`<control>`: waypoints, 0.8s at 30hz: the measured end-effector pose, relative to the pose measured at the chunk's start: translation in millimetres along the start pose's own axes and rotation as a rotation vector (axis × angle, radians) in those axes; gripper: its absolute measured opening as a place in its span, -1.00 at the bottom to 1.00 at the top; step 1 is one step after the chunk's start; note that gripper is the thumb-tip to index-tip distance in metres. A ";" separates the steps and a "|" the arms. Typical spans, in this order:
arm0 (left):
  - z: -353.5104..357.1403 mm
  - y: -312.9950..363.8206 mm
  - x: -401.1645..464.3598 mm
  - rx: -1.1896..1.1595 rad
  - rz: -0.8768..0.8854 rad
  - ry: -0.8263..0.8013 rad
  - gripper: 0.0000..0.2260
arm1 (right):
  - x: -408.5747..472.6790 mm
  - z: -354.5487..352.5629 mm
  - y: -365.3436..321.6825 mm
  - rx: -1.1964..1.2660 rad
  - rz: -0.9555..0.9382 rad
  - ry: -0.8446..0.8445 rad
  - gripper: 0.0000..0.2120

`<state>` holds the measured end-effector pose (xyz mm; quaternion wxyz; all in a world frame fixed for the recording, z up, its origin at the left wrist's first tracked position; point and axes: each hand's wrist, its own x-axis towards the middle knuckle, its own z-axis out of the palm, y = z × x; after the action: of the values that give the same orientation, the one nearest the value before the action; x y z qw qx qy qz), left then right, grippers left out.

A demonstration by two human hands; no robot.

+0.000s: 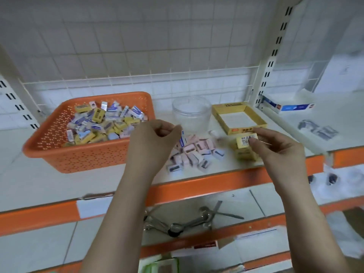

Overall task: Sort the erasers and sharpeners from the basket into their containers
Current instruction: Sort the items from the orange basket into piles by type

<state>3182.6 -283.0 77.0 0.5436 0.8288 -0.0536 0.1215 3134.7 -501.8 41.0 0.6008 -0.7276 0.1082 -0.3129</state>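
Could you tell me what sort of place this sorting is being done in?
Probably a shop or its stockroom: slotted metal shelving uprights with orange-edged shelves, a wire grid back panel, and bulk small stationery heaped in an orange basket.

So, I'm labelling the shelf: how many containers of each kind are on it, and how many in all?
Orange basket: 1
Clear jar: 1
Yellow box: 1
Total: 3
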 end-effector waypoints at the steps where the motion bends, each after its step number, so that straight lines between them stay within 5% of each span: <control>1: 15.2 4.4 -8.1 0.012 0.008 0.005 -0.84 | 10.0 -17.0 5.8 -0.019 0.017 0.013 -0.83; 5: 72.0 14.1 -33.4 0.054 -0.029 0.014 -0.85 | 55.3 -74.3 33.0 -0.095 0.079 0.037 -0.85; 15: 129.1 38.3 -37.5 0.139 -0.151 0.050 -0.85 | 100.8 -83.1 58.3 -0.476 0.136 -0.271 -0.81; 24: 161.3 57.4 2.0 0.037 -0.090 -0.073 -0.91 | 105.3 -115.4 66.5 -0.549 0.039 -0.045 -0.83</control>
<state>3195.0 -453.5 67.3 0.5307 0.8442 -0.0338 0.0676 3164.0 -668.0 22.1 0.3893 -0.8677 0.1894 -0.2441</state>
